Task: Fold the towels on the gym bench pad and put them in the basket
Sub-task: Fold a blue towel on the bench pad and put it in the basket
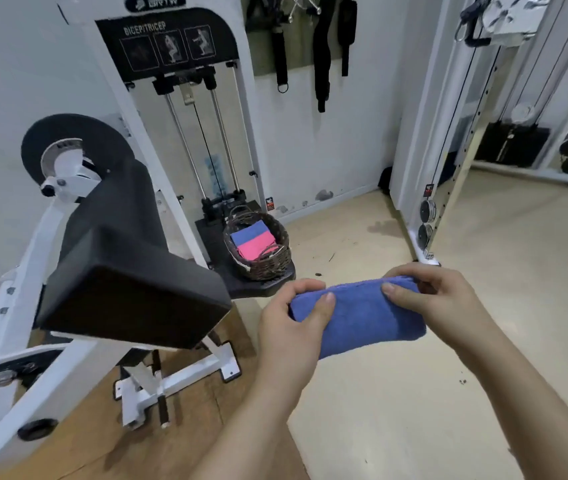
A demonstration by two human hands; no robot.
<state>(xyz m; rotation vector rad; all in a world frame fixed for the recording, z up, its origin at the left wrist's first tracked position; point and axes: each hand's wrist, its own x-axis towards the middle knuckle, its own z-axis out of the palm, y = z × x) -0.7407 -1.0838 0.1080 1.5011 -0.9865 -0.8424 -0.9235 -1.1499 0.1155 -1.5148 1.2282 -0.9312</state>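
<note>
Thumbs (324,304) lie flat on the near face of the held towel (369,317) while the other fingers curl over its far edge, so each hand pinches one end. The left hand (293,320) has the nine o'clock end and the right hand (442,299) the three o'clock end. This blue cloth is folded into a thick, compact rectangle, and it hangs in the air above the floor, touching neither pad nor basket.

From the cloth, the wicker basket (268,270) sits near, at about eleven o'clock, on the machine's black footplate (262,289). Inside it a folded blue towel (249,234) and a folded pink towel (255,248) lie flat, touching.

The black bench pad (130,282) stands at nine o'clock, and I can see no cloth on the faces it shows.

To my eye the task is nearly done. Two towels are stowed and this one looks fully folded. What is left seems to be carrying it across and laying it on the other two.
</note>
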